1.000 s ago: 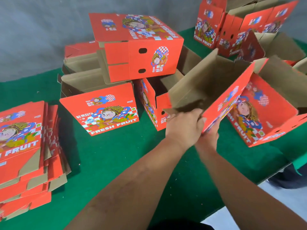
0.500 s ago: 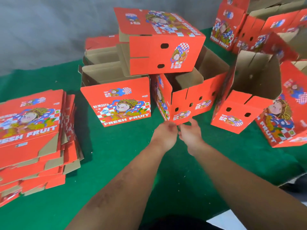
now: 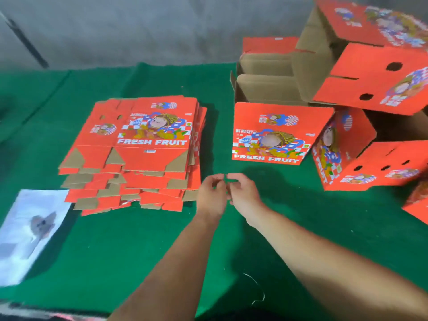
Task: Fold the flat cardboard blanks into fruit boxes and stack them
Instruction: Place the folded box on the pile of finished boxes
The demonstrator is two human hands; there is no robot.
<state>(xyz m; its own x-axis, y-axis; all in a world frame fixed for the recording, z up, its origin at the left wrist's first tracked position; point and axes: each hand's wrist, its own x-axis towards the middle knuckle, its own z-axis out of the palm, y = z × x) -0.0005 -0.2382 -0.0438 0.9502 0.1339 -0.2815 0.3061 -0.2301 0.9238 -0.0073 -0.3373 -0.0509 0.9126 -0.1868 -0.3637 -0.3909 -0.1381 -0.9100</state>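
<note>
Both hands have let go of the folded box they were working a second ago and now hang empty over the green table (image 3: 139, 262), just in front of the near right corner of the stack of flat blanks (image 3: 143, 154). The left hand (image 3: 212, 196) and the right hand (image 3: 243, 193) sit almost touching each other, fingers loosely curled and grasping nothing. The view has swung from the built boxes toward the blanks, which now lie left of the hands, well within reach.

To the right of the stack, a folded box (image 3: 275, 133) stands with its "FRESH FRUIT" face toward the camera; further right of it more folded boxes (image 3: 370, 163) crowd together, one of them perched tilted on top (image 3: 375, 72). A white sheet of paper (image 3: 27, 235) lies at the stack's near left corner.

By the look of it, one box is finished and set with the others, and the next blank is about to be taken. The top blank lies a little askew on the stack, so lifting it alone by its near edge should be easy enough.
</note>
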